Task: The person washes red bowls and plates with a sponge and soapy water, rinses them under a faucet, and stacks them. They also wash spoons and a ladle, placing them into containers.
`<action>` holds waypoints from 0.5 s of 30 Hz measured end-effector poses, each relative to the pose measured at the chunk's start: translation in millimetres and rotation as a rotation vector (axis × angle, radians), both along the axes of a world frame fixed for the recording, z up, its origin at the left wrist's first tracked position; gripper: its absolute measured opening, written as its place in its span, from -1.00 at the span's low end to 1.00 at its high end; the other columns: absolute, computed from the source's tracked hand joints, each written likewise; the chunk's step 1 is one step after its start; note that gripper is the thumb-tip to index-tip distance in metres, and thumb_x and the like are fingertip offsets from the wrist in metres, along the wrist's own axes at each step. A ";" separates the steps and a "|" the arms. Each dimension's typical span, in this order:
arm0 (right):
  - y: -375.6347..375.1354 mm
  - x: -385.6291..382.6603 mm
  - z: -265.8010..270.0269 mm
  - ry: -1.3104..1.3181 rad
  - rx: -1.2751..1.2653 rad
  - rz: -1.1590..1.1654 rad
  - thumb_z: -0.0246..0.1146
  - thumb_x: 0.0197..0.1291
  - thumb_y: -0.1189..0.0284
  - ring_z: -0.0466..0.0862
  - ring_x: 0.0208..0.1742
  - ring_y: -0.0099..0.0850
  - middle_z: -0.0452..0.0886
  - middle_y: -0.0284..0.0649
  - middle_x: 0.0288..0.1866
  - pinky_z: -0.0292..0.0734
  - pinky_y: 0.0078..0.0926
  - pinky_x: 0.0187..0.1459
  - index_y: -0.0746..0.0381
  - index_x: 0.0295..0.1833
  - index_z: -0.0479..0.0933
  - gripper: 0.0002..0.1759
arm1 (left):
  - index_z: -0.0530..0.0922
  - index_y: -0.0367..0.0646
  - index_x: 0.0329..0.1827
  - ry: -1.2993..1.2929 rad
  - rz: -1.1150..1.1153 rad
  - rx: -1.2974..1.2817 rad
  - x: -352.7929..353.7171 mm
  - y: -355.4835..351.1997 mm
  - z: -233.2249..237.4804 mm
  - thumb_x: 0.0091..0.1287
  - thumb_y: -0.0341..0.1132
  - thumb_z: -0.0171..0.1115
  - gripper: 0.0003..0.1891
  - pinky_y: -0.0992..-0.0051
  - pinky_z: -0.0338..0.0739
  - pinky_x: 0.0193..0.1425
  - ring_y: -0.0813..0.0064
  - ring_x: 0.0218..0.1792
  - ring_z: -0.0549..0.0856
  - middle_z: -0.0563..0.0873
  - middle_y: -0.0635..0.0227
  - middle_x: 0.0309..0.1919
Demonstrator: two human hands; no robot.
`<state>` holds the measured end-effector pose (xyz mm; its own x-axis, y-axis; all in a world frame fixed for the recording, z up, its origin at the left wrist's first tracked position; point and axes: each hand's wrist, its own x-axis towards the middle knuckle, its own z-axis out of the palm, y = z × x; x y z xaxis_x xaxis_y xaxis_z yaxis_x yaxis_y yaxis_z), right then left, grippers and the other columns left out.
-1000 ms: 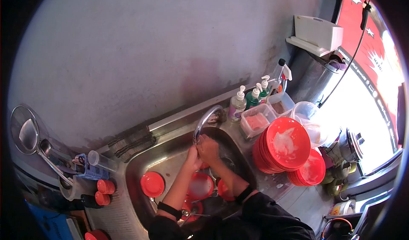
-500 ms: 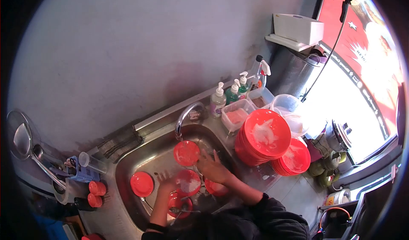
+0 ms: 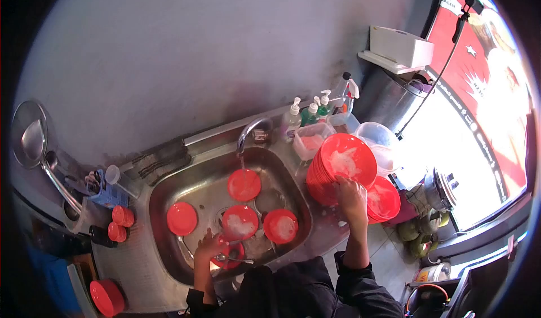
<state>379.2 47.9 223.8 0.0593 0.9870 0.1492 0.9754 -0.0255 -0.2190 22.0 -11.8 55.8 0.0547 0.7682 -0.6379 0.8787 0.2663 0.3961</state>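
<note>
My left hand point(image 3: 209, 246) is low over the steel sink point(image 3: 169, 191), its fingers apart beside a red bowl point(image 3: 234, 261) with spoons in it. Just above that sits a foamy red bowl point(image 3: 240, 222), close to my left fingertips. My right hand point(image 3: 353, 198) has its fingers closed at the near rim of the top bowl point(image 3: 350, 157) in a tall red stack on the counter, with white suds inside. Water runs from the tap point(image 3: 245, 133) onto another red bowl point(image 3: 244, 185). Two more red dishes lie in the sink, one left point(image 3: 182, 219) and one right point(image 3: 280, 226).
A second sudsy red stack point(image 3: 384, 198) stands right of the tall one. Behind are clear plastic tubs point(image 3: 311, 140) and pump bottles point(image 3: 291, 120). Small red cups point(image 3: 119, 223), a blue basket point(image 3: 110, 191) and a large red bowl point(image 3: 107, 297) are on the left.
My right hand has moved right, from above the sink to the tall stack. My left hand has shifted slightly down and left. The view has shifted a little.
</note>
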 end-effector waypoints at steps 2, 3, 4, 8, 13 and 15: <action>-0.8 -5.6 1.8 -0.109 0.045 -0.097 0.12 -0.10 0.31 0.52 -0.43 -0.18 0.51 -0.08 -0.54 0.40 -0.30 -0.35 0.20 -0.34 0.48 -0.78 | 0.19 0.07 0.13 0.054 0.009 0.092 -0.6 -3.2 3.5 -0.02 0.12 -0.02 -0.37 0.06 -0.14 0.21 0.07 0.21 0.05 -0.04 0.00 0.21; -1.6 -6.1 2.8 -0.108 0.041 -0.087 0.12 -0.10 0.31 0.52 -0.43 -0.18 0.51 -0.08 -0.54 0.40 -0.30 -0.35 0.20 -0.34 0.48 -0.78 | 0.19 0.07 0.13 0.056 0.019 0.088 -0.8 -2.9 6.9 -0.02 0.12 -0.02 -0.37 0.06 -0.14 0.21 0.07 0.21 0.05 -0.04 0.00 0.21; -3.2 -4.7 4.5 -0.033 0.135 -0.093 0.12 -0.11 0.34 0.52 -0.43 -0.18 0.50 -0.07 -0.56 0.40 -0.30 -0.36 0.20 -0.40 0.49 -0.82 | 0.18 0.06 0.14 0.077 -0.005 0.109 -0.4 -1.7 10.7 0.01 0.12 -0.03 -0.37 0.08 -0.10 0.20 0.05 0.20 0.08 -0.05 0.01 0.21; -6.2 -0.5 11.2 0.110 0.227 -0.090 0.15 -0.14 0.37 0.51 -0.45 -0.16 0.49 -0.05 -0.55 0.38 -0.30 -0.38 0.18 -0.42 0.52 -0.85 | 0.18 0.04 0.14 0.042 -0.010 0.143 -2.4 -6.4 12.1 0.00 0.12 -0.04 -0.37 0.03 -0.11 0.19 0.09 0.20 0.08 -0.01 0.01 0.21; -9.6 2.6 14.6 0.100 0.351 0.006 0.16 -0.12 0.38 0.48 -0.42 -0.15 0.49 -0.07 -0.53 0.32 -0.31 -0.33 0.23 -0.39 0.50 -0.83 | 0.15 0.02 0.15 0.044 -0.014 0.104 -3.9 -12.4 11.5 0.00 0.14 -0.04 -0.34 0.03 -0.10 0.18 0.08 0.20 0.10 -0.01 0.03 0.21; -11.2 1.6 14.9 0.091 0.390 0.026 0.12 -0.12 0.43 0.47 -0.43 -0.18 0.49 -0.09 -0.53 0.31 -0.34 -0.27 0.23 -0.39 0.48 -0.86 | 0.15 0.04 0.15 0.041 -0.015 0.109 -4.5 -12.8 10.9 -0.01 0.13 -0.02 -0.34 0.02 -0.09 0.18 0.08 0.18 0.13 0.00 0.04 0.21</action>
